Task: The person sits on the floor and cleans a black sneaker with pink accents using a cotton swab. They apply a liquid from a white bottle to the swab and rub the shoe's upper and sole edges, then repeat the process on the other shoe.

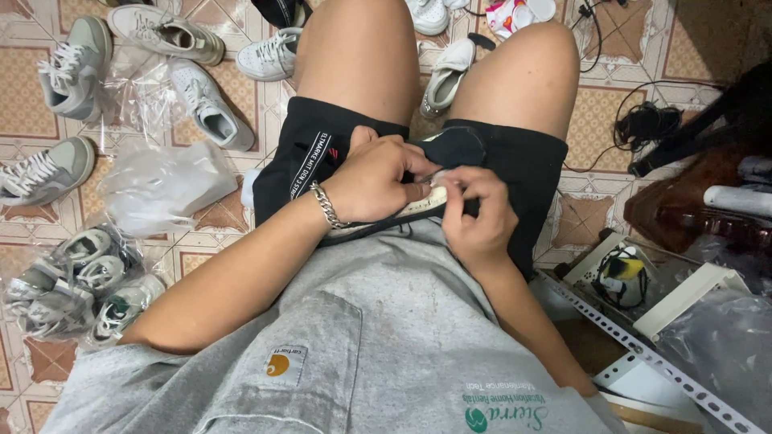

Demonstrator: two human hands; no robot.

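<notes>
I sit with a black shoe with a white sole (454, 149) resting in my lap, between my thighs. My left hand (378, 177), with a silver chain bracelet on the wrist, grips the shoe from above along its side. My right hand (476, 210) pinches the white sole edge near the heel end, fingertips touching those of the left hand. The hands hide much of the shoe, and what the fingertips pinch is hidden.
Several grey and white sneakers (201, 100) lie on the tiled floor at left, some in clear plastic bags (165, 183). More white shoes (447, 76) sit between my knees. At right are black cables (647, 124), a perforated metal rail (643, 354) and a white tray (619, 269).
</notes>
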